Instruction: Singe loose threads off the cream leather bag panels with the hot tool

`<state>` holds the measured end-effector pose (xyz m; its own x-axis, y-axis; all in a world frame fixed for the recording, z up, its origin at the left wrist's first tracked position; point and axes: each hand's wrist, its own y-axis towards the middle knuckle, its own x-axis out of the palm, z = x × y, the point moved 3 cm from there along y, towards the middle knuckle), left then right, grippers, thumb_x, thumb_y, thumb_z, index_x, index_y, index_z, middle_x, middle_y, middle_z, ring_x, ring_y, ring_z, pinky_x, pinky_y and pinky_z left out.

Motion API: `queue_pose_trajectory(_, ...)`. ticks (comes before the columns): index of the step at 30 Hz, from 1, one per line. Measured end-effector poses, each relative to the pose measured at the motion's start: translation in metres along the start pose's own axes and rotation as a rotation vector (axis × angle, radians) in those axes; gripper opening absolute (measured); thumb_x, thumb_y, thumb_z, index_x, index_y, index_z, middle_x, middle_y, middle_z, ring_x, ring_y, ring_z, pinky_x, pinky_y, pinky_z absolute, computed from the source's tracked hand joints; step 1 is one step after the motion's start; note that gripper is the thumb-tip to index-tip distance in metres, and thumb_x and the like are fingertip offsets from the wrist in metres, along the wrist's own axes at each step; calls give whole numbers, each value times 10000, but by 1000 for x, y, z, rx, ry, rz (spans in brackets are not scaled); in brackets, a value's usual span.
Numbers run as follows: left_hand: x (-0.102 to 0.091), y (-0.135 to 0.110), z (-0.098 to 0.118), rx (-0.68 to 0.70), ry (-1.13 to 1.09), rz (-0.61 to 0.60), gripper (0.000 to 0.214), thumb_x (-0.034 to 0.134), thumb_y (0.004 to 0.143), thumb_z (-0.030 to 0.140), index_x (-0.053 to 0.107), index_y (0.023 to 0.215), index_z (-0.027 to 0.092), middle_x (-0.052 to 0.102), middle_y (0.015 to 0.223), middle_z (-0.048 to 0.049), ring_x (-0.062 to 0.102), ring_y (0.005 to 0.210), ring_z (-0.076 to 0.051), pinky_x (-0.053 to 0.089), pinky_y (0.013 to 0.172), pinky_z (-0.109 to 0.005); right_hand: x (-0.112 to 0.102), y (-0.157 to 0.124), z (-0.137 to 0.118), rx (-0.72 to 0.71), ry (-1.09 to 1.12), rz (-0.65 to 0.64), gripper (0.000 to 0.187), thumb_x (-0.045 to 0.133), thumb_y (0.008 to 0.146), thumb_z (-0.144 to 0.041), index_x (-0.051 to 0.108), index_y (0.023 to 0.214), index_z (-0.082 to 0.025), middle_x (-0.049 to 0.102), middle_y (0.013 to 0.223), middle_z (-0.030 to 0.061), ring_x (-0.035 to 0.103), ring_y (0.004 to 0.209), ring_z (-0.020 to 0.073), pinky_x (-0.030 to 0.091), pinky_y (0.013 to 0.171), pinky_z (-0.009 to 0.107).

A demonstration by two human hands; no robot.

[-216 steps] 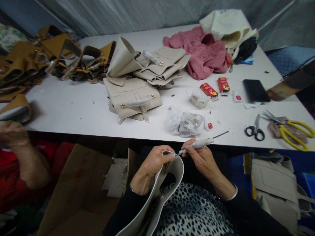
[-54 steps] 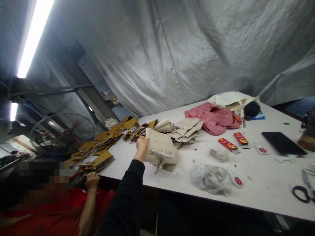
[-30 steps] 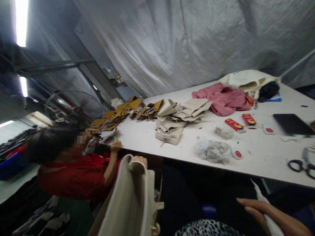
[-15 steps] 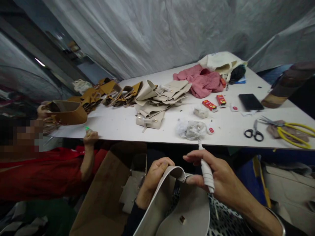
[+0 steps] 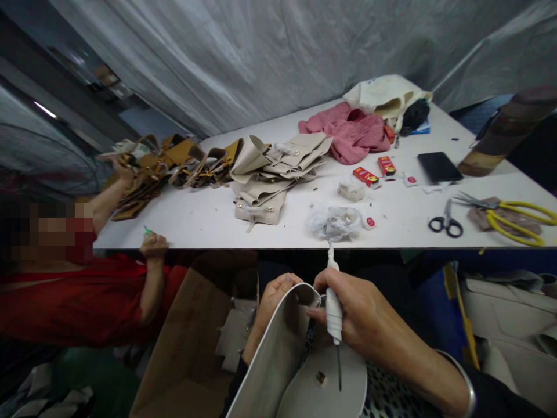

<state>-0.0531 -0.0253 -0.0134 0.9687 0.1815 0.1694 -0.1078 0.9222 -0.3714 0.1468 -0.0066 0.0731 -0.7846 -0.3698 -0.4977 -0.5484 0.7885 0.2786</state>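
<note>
A light grey leather bag piece (image 5: 273, 354) stands curved in my lap, with a small metal clasp (image 5: 321, 378) on its inner-facing flap. My left hand (image 5: 272, 305) is closed on its upper edge, the thumb on top. At the same rim, my right hand (image 5: 363, 310) pinches at the corner, thumb and forefinger close to the edge. An awl (image 5: 334, 313) with a white wrapped handle is tucked in that right hand, its thin metal shaft pointing down over the flap. Whatever lies between the right fingertips is too small to make out.
On the white table (image 5: 200, 226) lie grey bag pieces (image 5: 261, 186), tan bag pieces (image 5: 174, 162), plastic wrap (image 5: 335, 222), scissors (image 5: 446, 223) and yellow-handled shears (image 5: 500, 217). A bottle (image 5: 500, 136) stands right. A co-worker in red (image 5: 113, 296) sits left, beside a cardboard box (image 5: 178, 348).
My right hand has moved left to the bag's rim, its fingers closing and the awl swinging steeper. The co-worker's far hand has gone from a tan bag piece to the back of the pile.
</note>
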Motion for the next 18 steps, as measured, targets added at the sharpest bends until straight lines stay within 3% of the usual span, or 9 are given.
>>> queue_pose_trajectory(3,-3,5,0,83,14,-131,383,740,834,532,718,730,164,644,733,-63,558,684,-197,464,685,-324,0,-2,5,13,121,17,198,769,913,-210,597,1010,-221,654,839,-26,594,710,128,415,640,242)
queue_pose_trajectory(7,-4,7,2,110,21,-110,423,754,816,564,724,702,158,643,722,-73,559,690,-202,461,684,-321,2,-1,14,45,265,36,107,746,913,-170,669,971,-217,682,834,-26,609,698,116,440,646,224)
queue_pose_trajectory(12,-3,-5,20,243,61,-59,397,771,821,562,770,754,171,661,842,-81,592,815,-219,488,785,-312,12,7,25,138,370,126,51,737,880,-191,694,908,-184,592,676,-46,503,584,102,392,560,220)
queue_pose_trajectory(15,-14,-12,34,320,82,-99,459,750,820,623,805,889,172,685,972,-112,624,968,-272,504,905,-357,22,13,29,115,436,110,37,727,900,-203,698,889,-184,610,671,-42,510,575,101,390,553,216)
queue_pose_trajectory(18,-25,-14,49,305,94,-256,611,730,795,700,775,1113,180,654,1170,-133,611,1123,-328,490,1014,-436,33,15,31,12,442,77,38,740,919,-204,706,904,-196,697,789,-11,617,688,121,445,651,224)
